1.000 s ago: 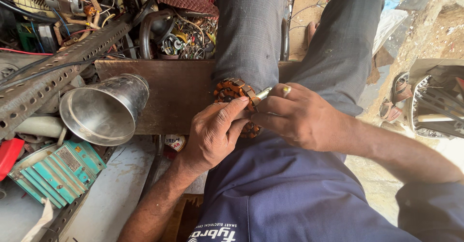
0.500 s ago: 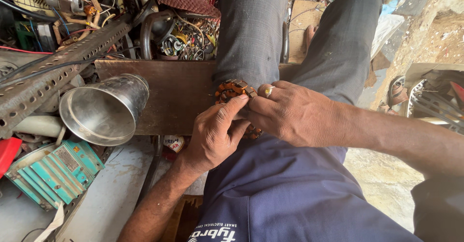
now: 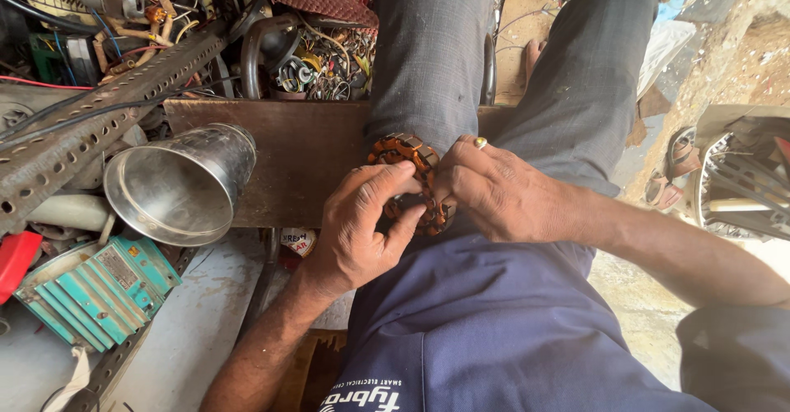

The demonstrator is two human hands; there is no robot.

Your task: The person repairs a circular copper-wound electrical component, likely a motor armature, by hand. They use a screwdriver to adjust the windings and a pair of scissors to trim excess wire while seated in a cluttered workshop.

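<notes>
A round copper-wound motor stator (image 3: 409, 155), orange-brown, rests on my lap over the grey trousers. My left hand (image 3: 362, 229) grips its lower left side, thumb and fingers curled on the rim. My right hand (image 3: 502, 194), with a ring on one finger, holds its right side; the fingers cover part of the windings. Earlier a small metal tool showed in the right hand; it is hidden now.
A shiny steel funnel-shaped cup (image 3: 177, 186) lies on its side at the left, by a brown wooden board (image 3: 296, 161). A perforated angle iron (image 3: 99, 124), a teal finned box (image 3: 95, 288), tangled wires and scrap parts (image 3: 317, 70) crowd the back. Sandals (image 3: 675, 165) lie on the ground at right.
My right hand has slid left over the stator, and the small metal tool tip seen before is no longer visible. The left hand has shifted its fingers on the rim.
</notes>
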